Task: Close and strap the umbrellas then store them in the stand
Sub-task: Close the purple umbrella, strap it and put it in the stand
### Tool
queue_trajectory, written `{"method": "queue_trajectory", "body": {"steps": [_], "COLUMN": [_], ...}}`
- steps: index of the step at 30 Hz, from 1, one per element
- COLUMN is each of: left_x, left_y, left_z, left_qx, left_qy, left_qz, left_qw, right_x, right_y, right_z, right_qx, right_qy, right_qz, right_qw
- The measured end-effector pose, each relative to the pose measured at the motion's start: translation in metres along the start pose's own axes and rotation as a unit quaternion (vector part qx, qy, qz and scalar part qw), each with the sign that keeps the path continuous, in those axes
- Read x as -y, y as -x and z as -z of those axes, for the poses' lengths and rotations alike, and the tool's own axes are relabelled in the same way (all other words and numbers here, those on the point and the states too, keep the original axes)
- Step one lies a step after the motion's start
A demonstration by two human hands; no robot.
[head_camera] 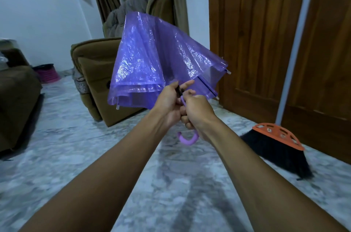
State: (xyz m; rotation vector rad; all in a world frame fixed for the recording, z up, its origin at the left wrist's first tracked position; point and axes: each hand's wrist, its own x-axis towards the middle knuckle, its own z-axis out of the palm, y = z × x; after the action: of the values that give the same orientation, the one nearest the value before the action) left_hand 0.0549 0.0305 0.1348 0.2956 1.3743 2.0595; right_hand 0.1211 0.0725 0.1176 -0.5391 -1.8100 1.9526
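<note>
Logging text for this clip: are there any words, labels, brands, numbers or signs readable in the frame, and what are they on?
None: no readable text in this view.
The purple umbrella has a plain canopy, and no marking shows on its hooked handle.
The broom has only cut-out holes on its orange head.
The wooden door carries no sign.

Purple umbrella among browns and greys.
I see a see-through violet umbrella [152, 56] with a glossy crinkle and a paler lilac handle [188, 139]. The broom [277, 136] is orange with black bristles, the door [252, 32] red-brown wood grain, the floor [76, 146] grey-white marbled, the armchair [95, 64] olive-brown and the basket [48, 75] pink.
</note>
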Motion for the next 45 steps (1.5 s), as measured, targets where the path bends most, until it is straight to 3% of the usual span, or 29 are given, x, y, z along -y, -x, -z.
{"method": "queue_trajectory", "body": {"steps": [13,21,28,33,38,40,42,44,45], "left_x": [0.008,0.020,0.024,0.022,0.024,0.022,0.011,-0.009,-0.019], "left_y": [-0.012,0.005,0.005,-0.004,-0.017,-0.017,-0.007,0.008,0.014], "left_z": [0.011,-0.004,-0.013,-0.001,0.011,0.016,0.021,0.024,0.025], "left_qx": [0.003,0.038,0.028,0.052,0.023,0.018,0.051,0.039,0.003], "left_qy": [0.019,0.004,-0.028,-0.023,0.020,-0.048,-0.231,-0.449,-0.527], "left_qz": [-0.025,0.008,-0.024,-0.002,0.018,0.030,0.075,0.124,0.111], "left_qw": [1.000,0.999,0.999,0.998,0.999,0.998,0.969,0.884,0.843], "right_x": [-0.011,-0.015,-0.009,-0.009,-0.016,-0.020,-0.022,-0.022,-0.022], "right_y": [0.003,-0.010,-0.012,-0.020,-0.022,-0.021,-0.019,-0.017,-0.016], "right_z": [-0.004,0.001,0.010,0.002,-0.002,0.000,0.005,0.013,0.017], "right_qx": [-0.032,-0.076,-0.073,-0.078,-0.070,-0.071,-0.076,-0.084,-0.083], "right_qy": [0.067,-0.001,-0.059,-0.047,-0.019,0.008,0.039,0.074,0.095], "right_qz": [0.019,0.027,0.034,-0.001,0.009,0.011,0.016,0.030,0.038], "right_qw": [0.997,0.997,0.995,0.996,0.997,0.997,0.996,0.993,0.991]}}
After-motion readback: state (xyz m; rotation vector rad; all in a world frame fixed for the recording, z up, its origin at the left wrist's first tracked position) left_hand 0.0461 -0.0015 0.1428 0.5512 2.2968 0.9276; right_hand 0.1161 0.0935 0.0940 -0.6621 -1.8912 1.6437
